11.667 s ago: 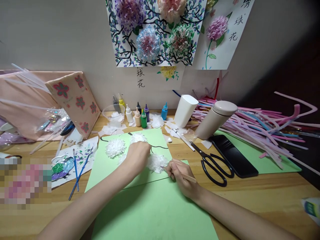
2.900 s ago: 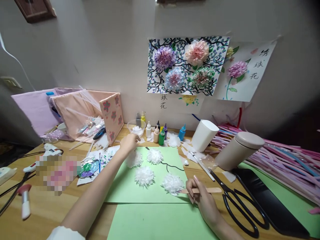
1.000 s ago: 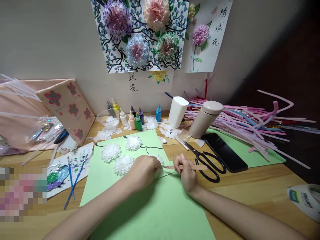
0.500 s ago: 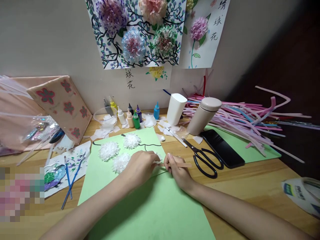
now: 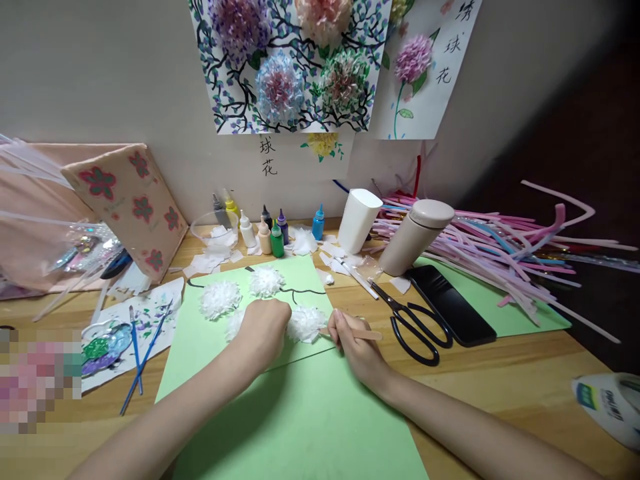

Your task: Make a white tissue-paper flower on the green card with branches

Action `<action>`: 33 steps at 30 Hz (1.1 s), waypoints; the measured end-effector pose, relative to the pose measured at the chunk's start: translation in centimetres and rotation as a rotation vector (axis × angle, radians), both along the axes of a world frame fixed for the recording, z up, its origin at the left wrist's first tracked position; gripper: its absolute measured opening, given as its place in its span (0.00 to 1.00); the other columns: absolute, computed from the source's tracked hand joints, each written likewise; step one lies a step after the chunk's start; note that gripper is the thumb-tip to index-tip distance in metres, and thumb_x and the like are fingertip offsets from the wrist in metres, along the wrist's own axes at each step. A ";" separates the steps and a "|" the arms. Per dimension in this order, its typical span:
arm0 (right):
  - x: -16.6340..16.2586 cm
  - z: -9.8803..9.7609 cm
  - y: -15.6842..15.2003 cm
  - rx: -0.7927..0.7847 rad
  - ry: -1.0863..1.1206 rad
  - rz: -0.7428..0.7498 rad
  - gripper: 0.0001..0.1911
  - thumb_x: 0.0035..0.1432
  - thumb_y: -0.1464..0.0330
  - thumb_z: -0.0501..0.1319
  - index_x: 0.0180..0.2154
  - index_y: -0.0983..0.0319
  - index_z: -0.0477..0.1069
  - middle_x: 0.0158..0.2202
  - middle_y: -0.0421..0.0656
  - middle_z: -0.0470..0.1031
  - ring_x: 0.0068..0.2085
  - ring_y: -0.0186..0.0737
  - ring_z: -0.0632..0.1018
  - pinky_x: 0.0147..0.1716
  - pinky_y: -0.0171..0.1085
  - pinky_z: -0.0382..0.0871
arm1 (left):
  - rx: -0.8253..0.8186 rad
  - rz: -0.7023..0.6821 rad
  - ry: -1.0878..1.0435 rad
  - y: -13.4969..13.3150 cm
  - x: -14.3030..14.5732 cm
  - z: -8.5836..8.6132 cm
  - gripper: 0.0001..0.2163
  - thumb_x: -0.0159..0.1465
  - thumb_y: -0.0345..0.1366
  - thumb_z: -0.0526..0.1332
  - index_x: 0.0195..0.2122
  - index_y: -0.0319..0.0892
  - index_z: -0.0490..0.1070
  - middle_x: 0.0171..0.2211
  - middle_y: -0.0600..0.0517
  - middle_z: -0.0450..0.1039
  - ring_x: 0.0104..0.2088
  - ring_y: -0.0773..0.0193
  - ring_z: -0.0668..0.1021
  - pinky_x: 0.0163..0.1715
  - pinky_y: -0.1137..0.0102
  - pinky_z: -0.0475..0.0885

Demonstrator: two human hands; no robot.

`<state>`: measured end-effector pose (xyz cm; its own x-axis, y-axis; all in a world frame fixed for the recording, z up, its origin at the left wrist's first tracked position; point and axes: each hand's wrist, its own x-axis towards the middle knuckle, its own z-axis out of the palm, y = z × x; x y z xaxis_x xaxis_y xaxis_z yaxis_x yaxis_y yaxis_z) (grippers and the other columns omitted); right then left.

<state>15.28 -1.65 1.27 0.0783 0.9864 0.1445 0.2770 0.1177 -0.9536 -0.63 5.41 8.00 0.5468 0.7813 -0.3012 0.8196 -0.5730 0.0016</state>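
Note:
Several white tissue-paper flowers sit on a green paper sheet (image 5: 210, 343) with a black drawn branch. My left hand (image 5: 263, 327) is curled into a loose fist on the sheet, between two of the flowers, touching the nearest flower (image 5: 305, 323); what its fingers hold is hidden. My right hand (image 5: 353, 343) grips a flat wooden stick (image 5: 367, 335) and points its tip at that same flower. Two more flowers (image 5: 219, 299) lie further back. A second green sheet (image 5: 310, 427) lies under my forearms.
Black scissors (image 5: 413, 323) and a dark phone (image 5: 453, 303) lie right of my right hand. A beige flask (image 5: 416, 237), a white cup (image 5: 357, 220), small paint bottles (image 5: 273, 237) and a heap of coloured strips (image 5: 510, 250) stand behind. Paint brushes (image 5: 137, 347) and a palette lie at left.
My left hand came back from the bowl at the rear to the nearest flower. In the last second it slid left, uncovering that flower, while my right hand kept the stick at it.

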 end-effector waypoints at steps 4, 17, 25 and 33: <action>-0.2 -0.2 0.1 -0.043 0.041 0.000 0.24 0.65 0.54 0.43 0.21 0.59 0.55 0.17 0.35 0.54 0.20 0.34 0.59 0.23 0.34 0.57 | -0.001 0.011 0.018 -0.1 0.0 0.3 0.08 0.50 0.23 0.54 0.21 0.38 0.70 0.24 0.41 0.74 0.29 0.49 0.78 0.25 0.67 0.61; 0.2 -0.3 -0.3 0.039 -0.007 0.056 0.24 0.66 0.57 0.43 0.20 0.59 0.56 0.18 0.37 0.56 0.22 0.35 0.62 0.27 0.35 0.62 | -0.002 -0.010 0.069 0.1 -0.2 0.2 0.05 0.48 0.24 0.59 0.19 0.39 0.69 0.25 0.41 0.75 0.29 0.49 0.78 0.25 0.67 0.63; 0.1 -0.3 -0.2 0.029 -0.017 0.026 0.24 0.66 0.56 0.42 0.20 0.59 0.56 0.18 0.36 0.56 0.22 0.34 0.62 0.25 0.34 0.58 | -0.001 -0.036 0.097 -0.1 -0.1 0.5 0.05 0.49 0.24 0.59 0.23 0.38 0.72 0.25 0.39 0.75 0.30 0.46 0.78 0.26 0.65 0.65; -0.1 -0.4 -0.4 -0.002 -0.043 0.050 0.23 0.66 0.56 0.43 0.21 0.59 0.55 0.20 0.37 0.56 0.23 0.35 0.61 0.25 0.35 0.55 | -0.017 -0.024 0.087 -0.3 0.4 0.8 0.07 0.48 0.21 0.59 0.26 0.36 0.75 0.28 0.37 0.76 0.33 0.44 0.79 0.29 0.63 0.69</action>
<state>15.20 -2.03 0.84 0.0225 0.9892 0.1449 0.3112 0.1308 -0.9413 -0.23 5.15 8.83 0.5362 0.7630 -0.3611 0.8034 -0.5925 -0.0590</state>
